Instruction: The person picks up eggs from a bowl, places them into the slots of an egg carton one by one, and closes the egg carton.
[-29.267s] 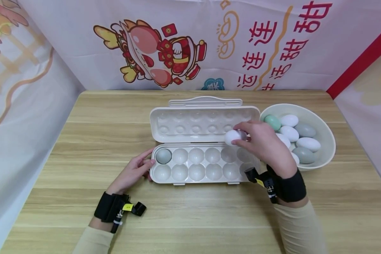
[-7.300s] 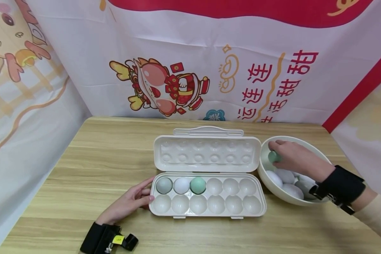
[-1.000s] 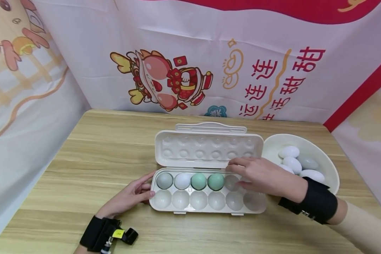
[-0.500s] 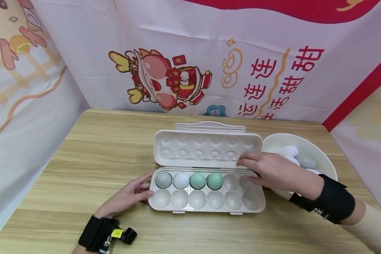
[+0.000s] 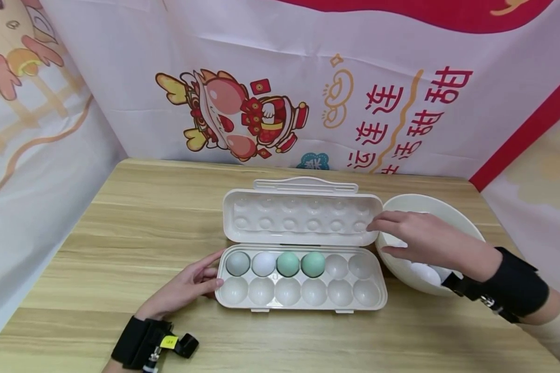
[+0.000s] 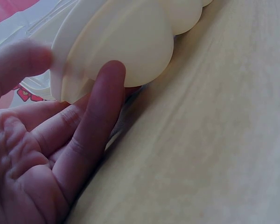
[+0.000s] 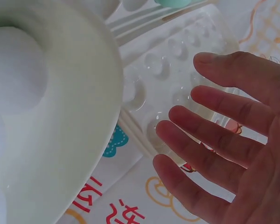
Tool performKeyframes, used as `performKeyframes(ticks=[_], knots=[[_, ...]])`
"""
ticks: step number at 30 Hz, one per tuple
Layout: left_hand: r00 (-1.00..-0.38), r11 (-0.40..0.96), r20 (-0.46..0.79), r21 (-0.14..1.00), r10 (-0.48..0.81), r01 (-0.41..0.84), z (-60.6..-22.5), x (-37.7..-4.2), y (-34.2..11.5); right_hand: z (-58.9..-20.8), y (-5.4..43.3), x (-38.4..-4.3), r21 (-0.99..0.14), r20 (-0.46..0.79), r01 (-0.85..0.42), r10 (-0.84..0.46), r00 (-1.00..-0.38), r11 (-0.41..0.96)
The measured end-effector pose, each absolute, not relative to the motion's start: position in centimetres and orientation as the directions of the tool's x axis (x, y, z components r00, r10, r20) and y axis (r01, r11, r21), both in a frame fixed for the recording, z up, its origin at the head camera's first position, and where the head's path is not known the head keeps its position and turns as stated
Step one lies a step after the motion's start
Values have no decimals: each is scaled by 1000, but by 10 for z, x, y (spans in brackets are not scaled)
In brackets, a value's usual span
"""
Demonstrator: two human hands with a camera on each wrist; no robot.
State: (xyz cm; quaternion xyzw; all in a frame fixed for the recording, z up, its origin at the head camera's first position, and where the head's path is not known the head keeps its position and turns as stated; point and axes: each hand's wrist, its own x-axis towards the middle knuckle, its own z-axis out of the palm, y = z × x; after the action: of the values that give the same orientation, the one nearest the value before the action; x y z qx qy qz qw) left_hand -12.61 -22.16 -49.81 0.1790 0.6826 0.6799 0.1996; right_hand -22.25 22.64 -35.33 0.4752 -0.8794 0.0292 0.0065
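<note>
An open white plastic egg box [image 5: 303,304] stands on the table. Its back row holds a grey egg [image 5: 237,264], a white egg [image 5: 263,264] and two green eggs [image 5: 288,264], left to right; the other cups show bare. My left hand [image 5: 177,290] grips the box's left end, and in the left wrist view its fingers [image 6: 95,121] press against an end cup. My right hand [image 5: 422,241] hovers over the left side of a cream bowl [image 5: 448,212], fingers spread and holding nothing. White eggs [image 5: 424,273] lie in the bowl, partly hidden by that hand.
The lid [image 5: 303,217] lies folded back behind the cups, its right end close to the bowl. Bare wooden table [image 5: 261,342] shows in front of the box and at left. A printed cloth [image 5: 261,41] hangs along the table's back edge.
My right hand has drawn back rightward from over the egg box to the bowl. Since several seconds ago a second green egg has come into the back row. My left hand keeps its grip.
</note>
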Motion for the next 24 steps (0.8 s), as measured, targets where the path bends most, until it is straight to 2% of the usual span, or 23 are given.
performKeyframes(ticks=[12, 24], knots=[[-853, 1, -25, 1000, 522, -28, -498, -127, -222, -356, 243, -232, -38, -24, -791, -792, -610, 611], [-853, -2, -22, 1000, 522, -27, -500, -129, -222, -364, 254, -248, -110, -224, -677, -682, -696, 727]])
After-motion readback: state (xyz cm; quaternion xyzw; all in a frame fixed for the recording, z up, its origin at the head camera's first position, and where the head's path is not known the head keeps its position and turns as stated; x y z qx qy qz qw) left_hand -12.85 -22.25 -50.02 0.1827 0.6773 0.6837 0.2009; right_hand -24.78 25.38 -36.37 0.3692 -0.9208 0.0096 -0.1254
